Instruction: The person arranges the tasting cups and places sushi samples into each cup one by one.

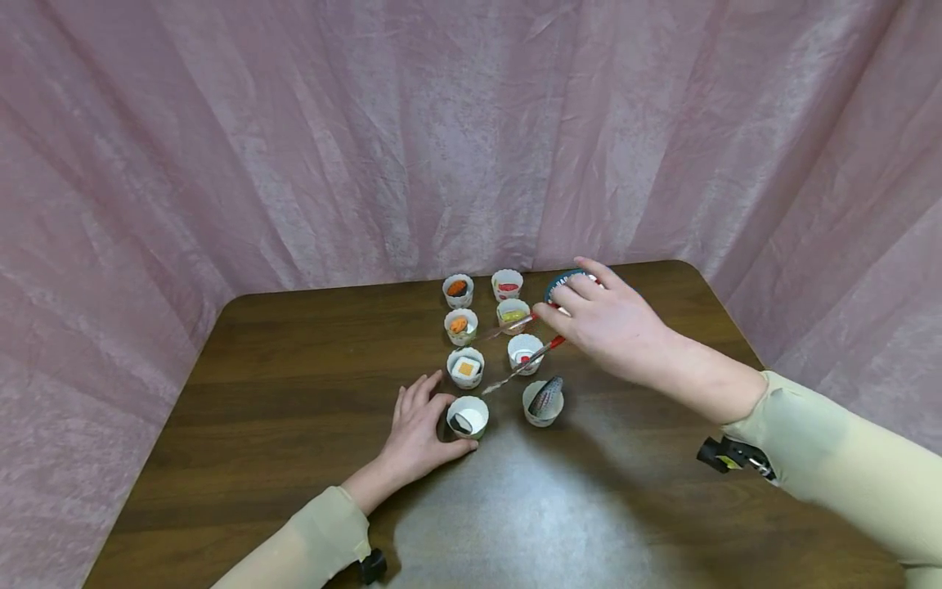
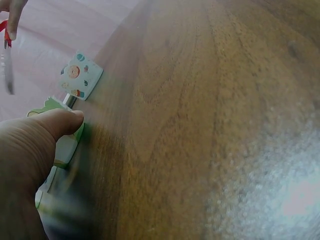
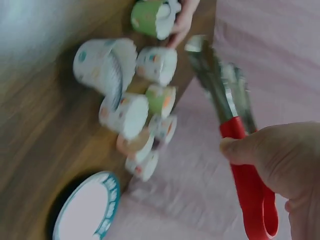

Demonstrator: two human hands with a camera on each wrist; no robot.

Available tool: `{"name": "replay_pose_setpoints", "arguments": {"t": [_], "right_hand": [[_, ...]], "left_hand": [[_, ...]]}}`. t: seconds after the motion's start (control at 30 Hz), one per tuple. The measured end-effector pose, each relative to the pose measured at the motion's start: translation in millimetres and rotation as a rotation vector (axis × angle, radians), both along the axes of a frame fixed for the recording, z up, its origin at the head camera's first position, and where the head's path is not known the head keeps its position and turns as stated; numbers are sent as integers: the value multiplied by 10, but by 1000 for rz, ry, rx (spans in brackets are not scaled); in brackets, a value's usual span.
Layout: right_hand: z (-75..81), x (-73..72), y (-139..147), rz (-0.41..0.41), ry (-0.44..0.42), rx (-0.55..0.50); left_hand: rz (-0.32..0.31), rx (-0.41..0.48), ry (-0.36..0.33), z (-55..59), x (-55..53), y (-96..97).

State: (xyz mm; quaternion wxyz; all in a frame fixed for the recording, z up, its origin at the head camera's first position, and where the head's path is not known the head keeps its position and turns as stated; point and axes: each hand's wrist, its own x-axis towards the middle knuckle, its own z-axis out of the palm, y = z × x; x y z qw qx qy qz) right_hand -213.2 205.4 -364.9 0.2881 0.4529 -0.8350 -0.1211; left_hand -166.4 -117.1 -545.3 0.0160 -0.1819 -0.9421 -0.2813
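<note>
My left hand holds the nearest left paper cup between thumb and fingers; a dark and white piece lies inside. In the left wrist view the thumb presses against this green-patterned cup. Metal tongs with red handles are gripped in my right hand, raised over the right-hand cups. Their arms are spread, with nothing between the tips, which point toward the left row. Close to the tongs are a cup with a square white-and-yellow piece and one with a red-and-white piece.
Several more paper cups with toy-like food stand in two rows toward the curtain. One at the front right holds a toy fish. Behind my right hand lies a blue-rimmed plate. The wooden table ends at the curtain.
</note>
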Motion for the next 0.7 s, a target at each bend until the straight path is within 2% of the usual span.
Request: {"name": "replay_pose_setpoints", "arguments": {"t": [0.2, 0.37, 0.57, 0.7], "right_hand": [[-5, -109, 381, -74, -53, -172], [-49, -145, 634, -129, -89, -229], [-133, -117, 865, -188, -123, -283], [-195, -96, 1000, -248, -131, -307]], "left_hand": [[-8, 7, 9, -9, -1, -28], [-11, 2, 11, -26, 12, -77], [-17, -25, -36, 5, 58, -202], [-2, -1, -34, 47, 74, -310]]}}
